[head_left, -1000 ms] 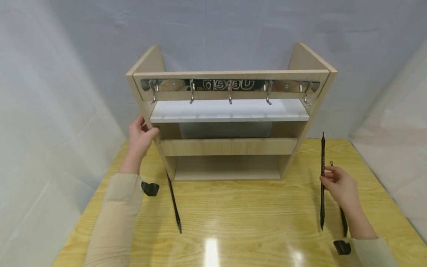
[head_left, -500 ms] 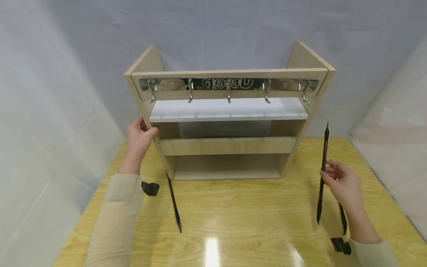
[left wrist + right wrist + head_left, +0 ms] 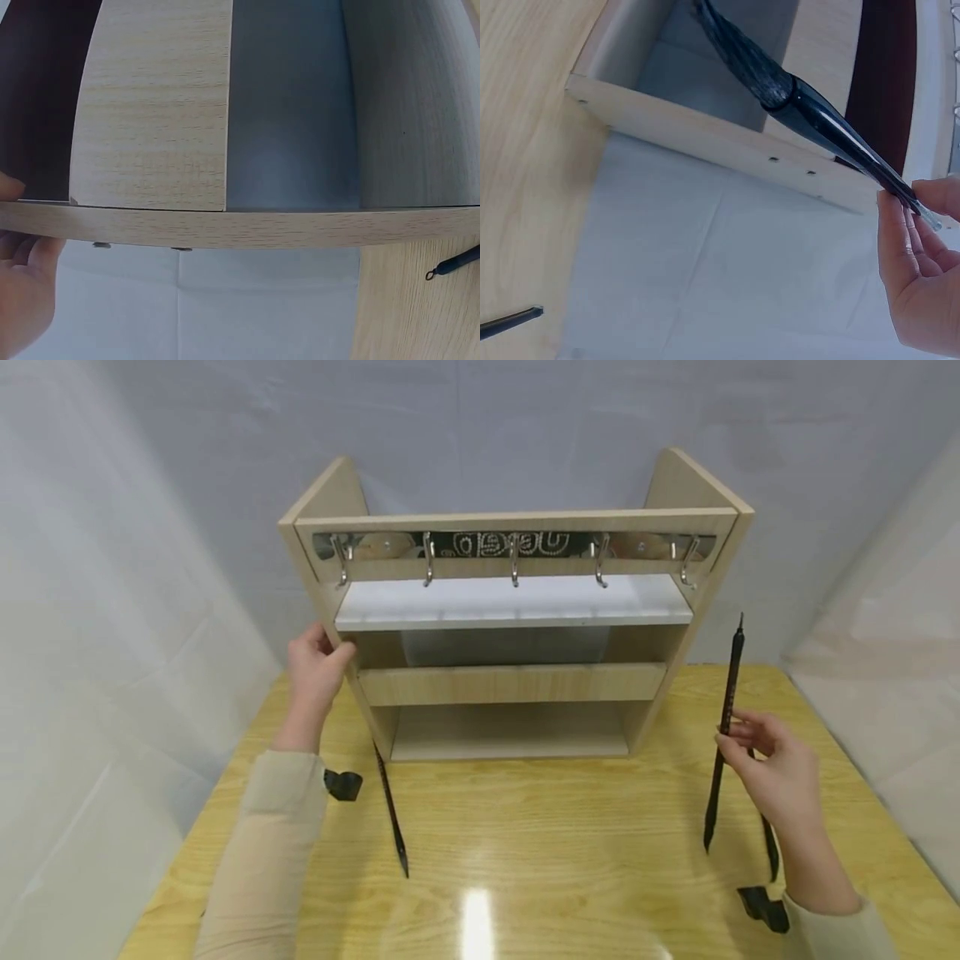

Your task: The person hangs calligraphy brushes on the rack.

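My right hand [image 3: 780,768] pinches a dark calligraphy brush [image 3: 733,672] between thumb and fingers, to the right of a small wooden shelf unit [image 3: 510,685]. The brush is raised above the table, nearly upright, its bristles downward. In the right wrist view, the dark bristle head of this brush [image 3: 817,120] passes in front of the shelf side. My left hand [image 3: 311,672] grips the unit's left side panel, thumb at the front edge. A second brush [image 3: 392,810] lies on the table by the left front corner. A third brush [image 3: 770,847] lies partly hidden behind my right hand.
A metal strip with several hooks [image 3: 514,560] runs across the unit's top front board; the hooks bear nothing. Below it is a white shelf [image 3: 517,603]. The unit stands at the back of a yellow wooden table [image 3: 540,835], with pale sheeting [image 3: 870,568] behind and around.
My right hand has lifted the brush slightly higher, and the brush has tilted, its top to the right and tip to the left. The left hand keeps its hold on the panel.
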